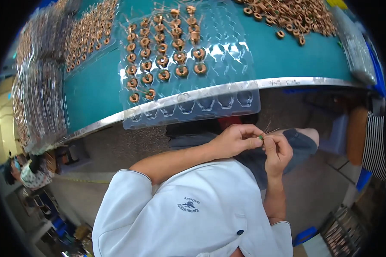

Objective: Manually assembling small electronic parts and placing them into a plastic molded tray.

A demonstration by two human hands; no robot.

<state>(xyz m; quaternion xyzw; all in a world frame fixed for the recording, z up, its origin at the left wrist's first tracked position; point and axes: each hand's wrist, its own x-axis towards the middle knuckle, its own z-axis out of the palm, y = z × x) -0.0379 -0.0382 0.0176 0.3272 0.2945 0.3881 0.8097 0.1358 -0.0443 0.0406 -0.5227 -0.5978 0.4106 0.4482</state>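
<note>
Above my lap, my left hand and my right hand meet with fingers pinched together. Between the fingertips is a small green-cored coil, mostly covered by the fingers. Thin copper wires stick up and out from it. Ahead of my hands, a clear plastic tray hangs partly over the table's metal edge. Rows of copper-wound ring coils fill its left and middle pockets; several pockets at the right and front hold nothing.
The green table carries a heap of coils at the far right. Beside it lies a clear plastic bag. Stacked filled trays rise at the left. People are nearby: a patterned garment at left, a striped one at right.
</note>
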